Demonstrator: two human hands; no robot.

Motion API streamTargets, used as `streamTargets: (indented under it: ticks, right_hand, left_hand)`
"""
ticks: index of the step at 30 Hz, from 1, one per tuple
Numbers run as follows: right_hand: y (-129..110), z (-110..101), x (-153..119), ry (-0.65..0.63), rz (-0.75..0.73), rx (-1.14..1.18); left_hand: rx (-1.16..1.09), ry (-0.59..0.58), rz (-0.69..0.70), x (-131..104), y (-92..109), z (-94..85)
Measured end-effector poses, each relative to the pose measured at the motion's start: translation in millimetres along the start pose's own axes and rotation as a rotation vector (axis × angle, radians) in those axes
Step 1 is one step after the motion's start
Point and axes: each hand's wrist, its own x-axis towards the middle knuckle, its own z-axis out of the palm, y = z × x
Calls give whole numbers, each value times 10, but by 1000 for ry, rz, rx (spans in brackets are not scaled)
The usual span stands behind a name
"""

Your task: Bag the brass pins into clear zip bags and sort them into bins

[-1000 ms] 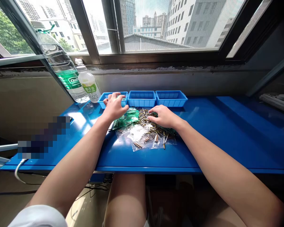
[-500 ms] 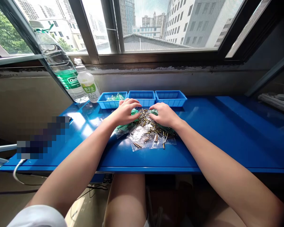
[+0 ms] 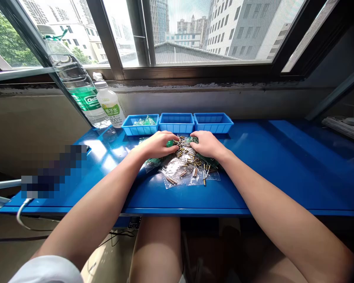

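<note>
A heap of small metal pins (image 3: 191, 156) with brass-coloured ends, like rivets, lies on the blue table among clear plastic bags (image 3: 174, 165). My left hand (image 3: 157, 145) curves around the heap's left side, thumb and fingers apart, with a bit of green material (image 3: 169, 144) showing in the gap. On the right side, my right hand (image 3: 207, 144) is bent the same way, its fingertips close to another green piece (image 3: 194, 139). Neither hand shows a firm grip, and the undersides of both are hidden. More green-filled bags lie partly under the left hand.
Behind the heap stand three blue bins in a row: the left bin (image 3: 126, 127) has green packets in it, beside a middle bin (image 3: 177, 127) and a right bin (image 3: 214, 127). A large water bottle (image 3: 85, 98) and a smaller white bottle (image 3: 110, 104) stand back left.
My left hand has shifted slightly right and down towards the heap. My right hand has moved a little, and its fingers are more bent.
</note>
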Motion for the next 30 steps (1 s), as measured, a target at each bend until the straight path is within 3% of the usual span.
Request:
streamTargets:
  ticks: [3, 8, 17, 21, 30]
  right_hand:
    - [6, 7, 5, 30, 27, -23]
    - [-20, -10, -1, -46, 128, 2]
    - [-19, -37, -9, 2, 93, 31]
    - [-11, -44, -11, 81, 43, 75]
    - [-19, -63, -16, 401, -161, 207]
  left_hand:
    - [9, -3, 2, 1, 5, 0]
    - [30, -3, -6, 4, 11, 4]
    - [44, -5, -1, 9, 21, 1]
    - [45, 6, 2, 11, 25, -9]
    - [20, 63, -4, 3, 15, -3]
